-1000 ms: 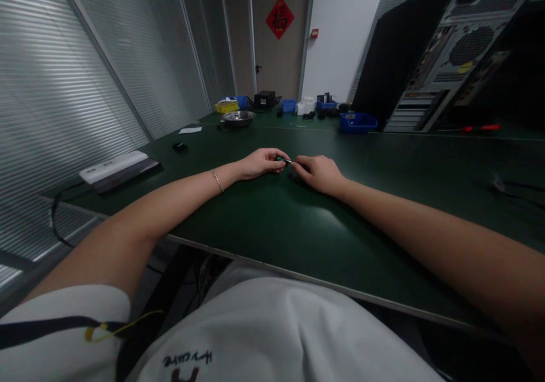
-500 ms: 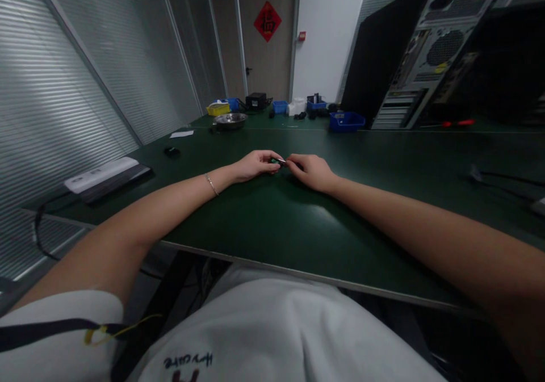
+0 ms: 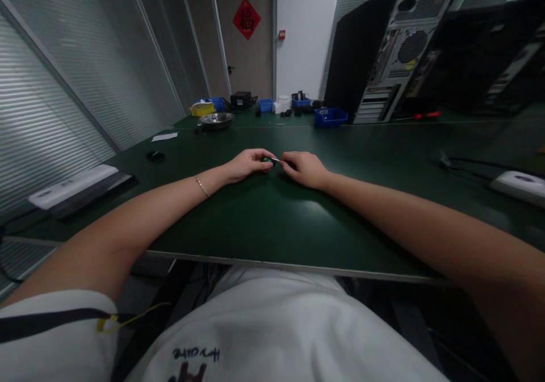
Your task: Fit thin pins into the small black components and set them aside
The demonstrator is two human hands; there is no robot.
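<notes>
Over the middle of the green table (image 3: 272, 223), my two hands nearly meet. My left hand (image 3: 249, 163) pinches a small green and dark piece (image 3: 267, 159) between thumb and fingers; it looks like a little circuit board, partly covered by the fingertips. From the closed fingers of my right hand (image 3: 307, 169), a thin shiny metal tip (image 3: 276, 160) points left to the green piece. The rest of that thin tool is hidden in the hand, so its kind does not show. Whether the tip touches the piece is too small to make out.
Power strips lie at left (image 3: 74, 186) and right (image 3: 519, 184). A black computer mouse (image 3: 155, 155) sits left of my hands. Farther back are a metal bowl (image 3: 216, 121), a yellow bin (image 3: 201, 109), a blue bin (image 3: 331, 117) and a computer tower (image 3: 383, 58).
The head view has turned a little to the right, so the surroundings sit farther left. My hands keep nearly the same pose, still holding the small piece and the thin tool.
</notes>
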